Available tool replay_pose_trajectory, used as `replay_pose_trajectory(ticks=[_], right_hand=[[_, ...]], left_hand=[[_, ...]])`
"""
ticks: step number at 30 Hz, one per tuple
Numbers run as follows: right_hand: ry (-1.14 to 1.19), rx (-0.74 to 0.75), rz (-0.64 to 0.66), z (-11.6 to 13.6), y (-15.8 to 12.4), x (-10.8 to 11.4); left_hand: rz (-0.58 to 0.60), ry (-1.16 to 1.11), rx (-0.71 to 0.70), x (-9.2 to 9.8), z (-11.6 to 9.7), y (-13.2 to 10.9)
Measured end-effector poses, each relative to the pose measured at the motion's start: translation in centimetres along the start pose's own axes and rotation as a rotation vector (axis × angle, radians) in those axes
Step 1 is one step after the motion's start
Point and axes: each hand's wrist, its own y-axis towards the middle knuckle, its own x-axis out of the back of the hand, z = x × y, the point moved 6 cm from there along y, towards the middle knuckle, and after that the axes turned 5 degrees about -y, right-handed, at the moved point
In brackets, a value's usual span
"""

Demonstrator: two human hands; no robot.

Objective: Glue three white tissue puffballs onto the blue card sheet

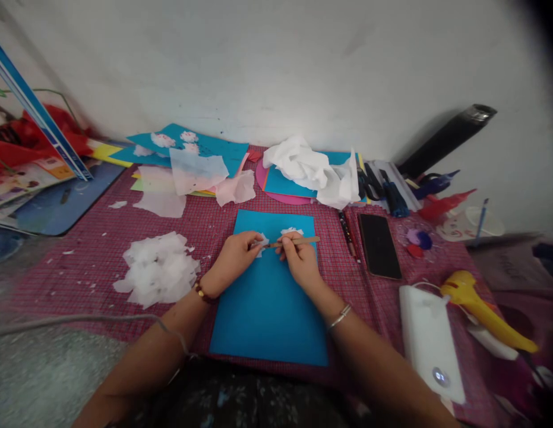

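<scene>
one white tuft point(292, 230) looks done on the blue sheet point(269, 315), the paper pile point(160, 268) unused; my left hand point(235, 257) pinches maybe a scrap point(261, 244), my right hand point(302, 263) grips a stick point(308, 240).

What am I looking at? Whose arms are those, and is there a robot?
No robot here! These are a person's own two bare arms. There is just one picture, taken by a camera worn on that person's head, looking forward and down, so you see about what they see.

The left hand's grip pinches a small white piece. The right hand's grip holds a thin tan stick, its tip close to that piece.

Below them is a blue sheet on a checked cloth. To the left lies a heap of thin white pieces. To the right is a dark phone, and farther back there's crumpled white paper.
</scene>
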Motion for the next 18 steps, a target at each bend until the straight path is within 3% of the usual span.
replay_pose_trajectory(ticks=[5,9,15,18], right_hand=[[-0.113,0.07,0.028,-0.3,-0.1,-0.2],[-0.186,0.103,0.051,0.2,-0.3,-0.3],[-0.209,0.11,0.072,0.7,-0.5,-0.4],[-0.161,0.101,0.043,0.7,-0.4,-0.1]], left_hand=[[-0.026,-0.108,0.081,0.7,-0.1,0.0],[-0.059,-0.323,0.152,2.5,0.5,0.1],[0.14,-0.503,0.226,4.2,1.7,0.1],[0.186,-0.499,0.214,4.6,1.8,-0.1]])
